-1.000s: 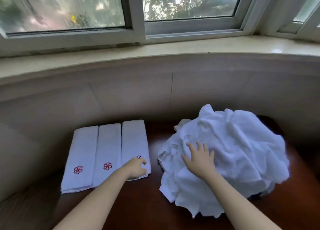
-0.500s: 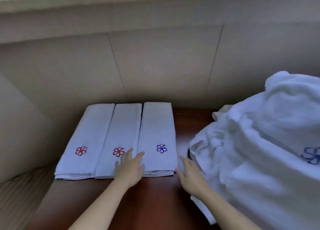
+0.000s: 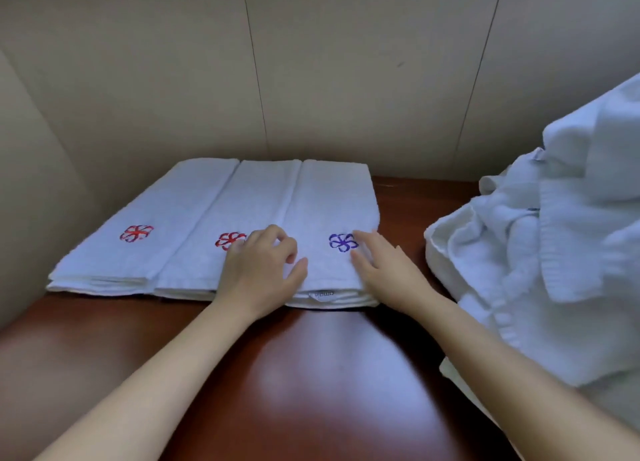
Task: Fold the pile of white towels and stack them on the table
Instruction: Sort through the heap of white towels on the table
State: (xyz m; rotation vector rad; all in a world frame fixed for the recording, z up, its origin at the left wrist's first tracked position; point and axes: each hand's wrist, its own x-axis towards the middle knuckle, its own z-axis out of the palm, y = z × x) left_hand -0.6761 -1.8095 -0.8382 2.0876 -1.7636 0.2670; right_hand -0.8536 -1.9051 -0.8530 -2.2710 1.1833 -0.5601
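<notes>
Three folded towels (image 3: 194, 225) lie side by side, far left on the table (image 3: 311, 374); my left hand (image 3: 258, 273), loosely curled, and right hand (image 3: 384, 270), fingers flat together, rest on the purple-flower towel (image 3: 332, 200). Unfolded pile (image 3: 554, 252), right: soft, light, limp, I judge; pinch a hemmed corner.

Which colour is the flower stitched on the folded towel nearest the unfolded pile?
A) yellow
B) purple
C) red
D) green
B: the flower on the rightmost folded towel, the one closest to the pile, is purple.
</notes>
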